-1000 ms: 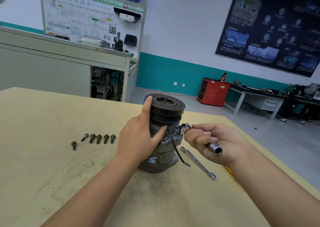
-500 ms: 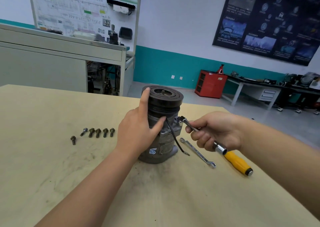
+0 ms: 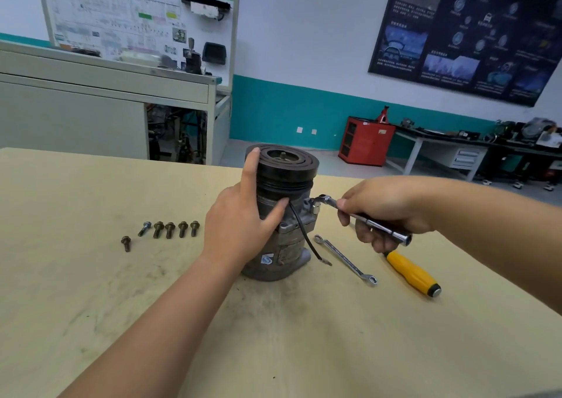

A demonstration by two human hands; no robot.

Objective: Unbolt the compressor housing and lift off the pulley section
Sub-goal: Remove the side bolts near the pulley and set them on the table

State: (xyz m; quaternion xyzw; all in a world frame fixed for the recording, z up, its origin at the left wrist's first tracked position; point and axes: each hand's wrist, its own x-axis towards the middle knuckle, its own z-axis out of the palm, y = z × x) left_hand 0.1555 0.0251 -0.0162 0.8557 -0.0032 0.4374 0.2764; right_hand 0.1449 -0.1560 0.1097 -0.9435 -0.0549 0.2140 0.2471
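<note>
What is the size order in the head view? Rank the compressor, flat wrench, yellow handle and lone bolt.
1. compressor, clearly largest.
2. flat wrench and yellow handle: look about equal, and the right hand hides the handle's upper end, so unranked.
3. lone bolt, smallest.

Yellow-handled screwdriver (image 3: 410, 273) on table (image 3: 91, 306), red cabinet (image 3: 366, 140), dark wall poster (image 3: 462, 32)

Six bolts (image 3: 165, 230) lie left of the compressor (image 3: 281, 215); spanner (image 3: 346, 259) and screwdriver (image 3: 413, 274) lie right.
</note>
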